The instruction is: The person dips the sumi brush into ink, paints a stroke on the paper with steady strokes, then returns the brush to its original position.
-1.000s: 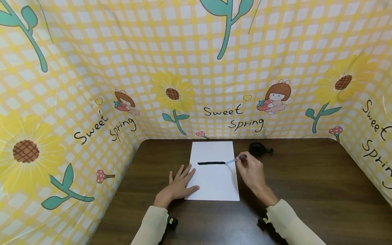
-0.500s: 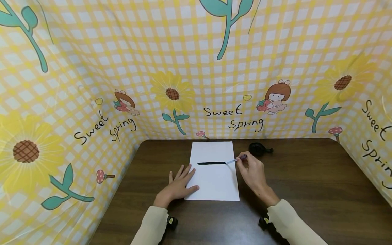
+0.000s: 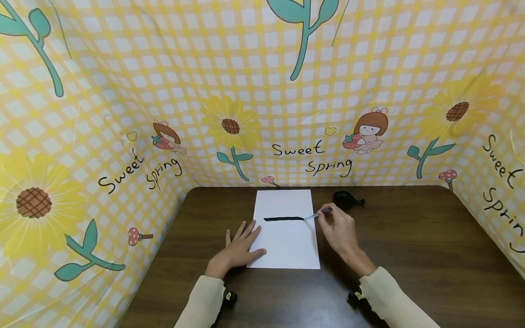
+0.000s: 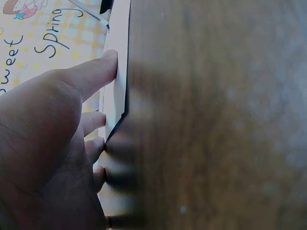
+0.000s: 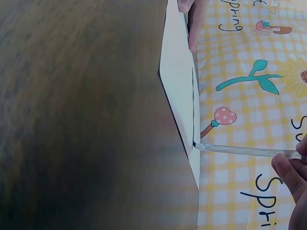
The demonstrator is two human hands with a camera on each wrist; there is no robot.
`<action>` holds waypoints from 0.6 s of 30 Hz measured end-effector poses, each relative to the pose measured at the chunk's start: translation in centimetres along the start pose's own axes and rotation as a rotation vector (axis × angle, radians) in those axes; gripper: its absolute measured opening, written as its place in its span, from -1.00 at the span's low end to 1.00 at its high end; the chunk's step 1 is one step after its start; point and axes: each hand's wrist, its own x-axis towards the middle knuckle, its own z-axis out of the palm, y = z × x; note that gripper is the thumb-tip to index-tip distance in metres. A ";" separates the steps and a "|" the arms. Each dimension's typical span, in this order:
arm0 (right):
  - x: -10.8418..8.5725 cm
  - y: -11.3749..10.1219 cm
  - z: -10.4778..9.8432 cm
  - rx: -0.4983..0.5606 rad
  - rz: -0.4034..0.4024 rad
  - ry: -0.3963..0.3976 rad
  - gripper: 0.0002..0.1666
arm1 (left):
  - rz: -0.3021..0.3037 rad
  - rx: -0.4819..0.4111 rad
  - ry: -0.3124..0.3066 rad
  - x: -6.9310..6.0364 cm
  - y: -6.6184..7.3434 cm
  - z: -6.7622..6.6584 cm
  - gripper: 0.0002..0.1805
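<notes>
A white sheet of paper [image 3: 287,250] lies on the dark wooden table, with a thick black horizontal line [image 3: 284,219] across its upper middle. My left hand [image 3: 235,250] rests with spread fingers on the sheet's left edge. Between thumb and fingers my right hand [image 3: 341,232] pinches a slim brush [image 3: 313,215], whose tip touches the paper at the line's right end. In the right wrist view the clear shaft of the brush [image 5: 240,150] slants down to its dark tip on the sheet [image 5: 177,62]. The left wrist view shows my left hand [image 4: 43,139], thumb on the paper.
A small black dish with a short handle [image 3: 346,199] stands behind my right hand, right of the paper. Yellow checked cloth [image 3: 287,91] with printed flowers and words hangs along the back and sides of the table [image 3: 418,246].
The brush tip and my right hand have shifted slightly to the right, and the black line is a little longer at its right end. My left hand stays where it was.
</notes>
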 end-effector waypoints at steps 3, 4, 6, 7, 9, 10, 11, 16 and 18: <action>0.0 0.0 -0.1 -0.003 -0.008 0.007 -0.87 | 0.000 0.001 -0.002 0.0 0.0 0.0 -0.06; 0.0 0.0 -0.2 -0.003 -0.010 0.008 -0.87 | 0.001 -0.001 -0.001 0.0 0.0 0.0 -0.06; 0.1 0.0 -0.3 -0.001 -0.018 0.015 -0.87 | 0.004 -0.002 0.001 0.0 -0.1 -0.1 -0.07; 0.2 0.0 -0.3 0.001 -0.023 0.018 -0.87 | 0.004 0.001 -0.001 0.0 -0.1 0.0 -0.07; 0.2 0.0 -0.5 0.001 -0.033 0.023 -0.87 | 0.007 0.001 0.000 0.0 -0.1 -0.1 -0.07; 0.3 0.0 -0.5 -0.001 -0.039 0.026 -0.87 | 0.007 0.003 -0.002 0.0 -0.1 -0.1 -0.07; 0.3 0.0 -0.6 -0.002 -0.046 0.029 -0.87 | 0.007 0.003 -0.001 0.0 -0.1 -0.1 -0.07; 0.5 -0.2 -0.9 -0.009 -0.072 0.046 -0.85 | 0.008 0.001 0.000 0.1 -0.2 0.0 -0.08; 0.6 -0.3 -1.0 -0.011 -0.079 0.053 -0.84 | 0.008 0.002 0.000 0.1 -0.2 0.0 -0.08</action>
